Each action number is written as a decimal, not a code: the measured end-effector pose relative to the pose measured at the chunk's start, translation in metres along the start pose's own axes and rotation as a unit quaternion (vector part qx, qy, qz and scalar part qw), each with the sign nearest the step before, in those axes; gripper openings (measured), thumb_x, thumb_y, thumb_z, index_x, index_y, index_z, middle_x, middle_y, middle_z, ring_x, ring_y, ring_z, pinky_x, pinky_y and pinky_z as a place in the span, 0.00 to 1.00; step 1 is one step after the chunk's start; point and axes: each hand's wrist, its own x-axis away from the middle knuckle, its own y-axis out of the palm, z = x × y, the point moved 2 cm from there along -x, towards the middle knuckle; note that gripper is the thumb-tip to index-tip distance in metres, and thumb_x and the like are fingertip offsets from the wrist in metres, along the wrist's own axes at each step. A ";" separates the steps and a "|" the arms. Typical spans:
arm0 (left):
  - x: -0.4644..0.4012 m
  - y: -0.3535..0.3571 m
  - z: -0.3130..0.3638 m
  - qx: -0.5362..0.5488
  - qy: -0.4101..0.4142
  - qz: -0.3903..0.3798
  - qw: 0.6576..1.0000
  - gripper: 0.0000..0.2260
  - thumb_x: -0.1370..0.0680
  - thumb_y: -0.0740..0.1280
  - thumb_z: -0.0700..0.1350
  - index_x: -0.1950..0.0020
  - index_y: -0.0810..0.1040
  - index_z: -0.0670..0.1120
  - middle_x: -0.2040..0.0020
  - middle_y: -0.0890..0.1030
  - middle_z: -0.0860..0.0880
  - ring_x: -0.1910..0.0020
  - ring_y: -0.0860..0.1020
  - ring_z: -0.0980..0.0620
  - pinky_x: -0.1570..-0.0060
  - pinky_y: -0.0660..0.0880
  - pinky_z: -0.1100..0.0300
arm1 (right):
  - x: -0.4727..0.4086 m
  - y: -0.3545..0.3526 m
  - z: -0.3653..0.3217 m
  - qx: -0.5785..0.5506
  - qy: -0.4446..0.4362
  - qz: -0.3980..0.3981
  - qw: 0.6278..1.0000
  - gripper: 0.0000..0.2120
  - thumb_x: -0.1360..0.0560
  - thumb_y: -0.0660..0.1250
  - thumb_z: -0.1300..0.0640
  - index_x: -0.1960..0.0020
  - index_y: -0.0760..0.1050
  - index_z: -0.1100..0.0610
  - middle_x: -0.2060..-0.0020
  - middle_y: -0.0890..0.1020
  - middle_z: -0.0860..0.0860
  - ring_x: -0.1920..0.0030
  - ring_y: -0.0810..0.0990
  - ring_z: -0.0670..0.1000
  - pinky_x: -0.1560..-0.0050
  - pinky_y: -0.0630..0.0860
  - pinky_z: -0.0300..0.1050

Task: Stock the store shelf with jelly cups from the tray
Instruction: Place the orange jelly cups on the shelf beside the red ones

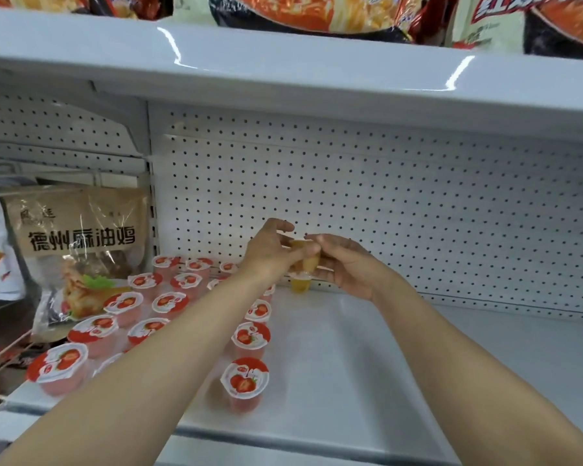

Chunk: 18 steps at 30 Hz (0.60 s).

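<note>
Both my hands meet above the back of the white shelf (pixel 350 358). My left hand (pixel 271 252) and my right hand (pixel 345 264) together grip a pale yellow jelly cup (pixel 307 258) held tilted in the air. Right below it, a second yellow jelly cup (pixel 300 284) stands on the shelf against the pegboard back wall. Several pink strawberry jelly cups (pixel 244 381) with red-and-white lids stand in rows on the shelf's left part, under my left forearm. No tray shows in the view.
A brown bagged chicken product (pixel 78 250) leans in the neighbouring bay on the left, beyond a white upright divider (pixel 152 213). An upper shelf (pixel 283 72) with noodle packs overhangs. The pegboard back wall (pixel 418 213) closes the rear.
</note>
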 end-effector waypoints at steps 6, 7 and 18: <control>-0.021 0.016 0.000 -0.119 0.015 -0.092 0.989 0.24 0.21 0.61 0.63 0.30 0.71 0.51 0.35 0.77 0.50 0.40 0.78 0.50 0.43 0.77 0.56 | 0.006 -0.026 -0.007 0.074 -0.034 0.085 0.993 0.15 0.24 0.73 0.55 0.44 0.79 0.64 0.46 0.85 0.58 0.44 0.84 0.55 0.51 0.82 0.48; -0.025 0.019 -0.005 -0.185 0.012 -0.121 0.975 0.23 0.19 0.55 0.62 0.28 0.70 0.51 0.31 0.75 0.49 0.36 0.75 0.48 0.38 0.72 0.56 | 0.005 -0.030 -0.005 0.093 -0.039 0.116 0.988 0.13 0.25 0.74 0.56 0.45 0.80 0.63 0.47 0.85 0.57 0.44 0.84 0.55 0.51 0.83 0.49; -0.036 0.052 -0.061 -0.475 0.020 -0.344 0.810 0.21 0.16 0.51 0.57 0.28 0.67 0.48 0.27 0.68 0.46 0.28 0.66 0.43 0.33 0.64 0.49 | -0.020 -0.068 0.050 0.333 -0.058 0.297 0.893 0.14 0.30 0.78 0.48 0.49 0.82 0.52 0.54 0.82 0.45 0.55 0.80 0.43 0.58 0.73 0.27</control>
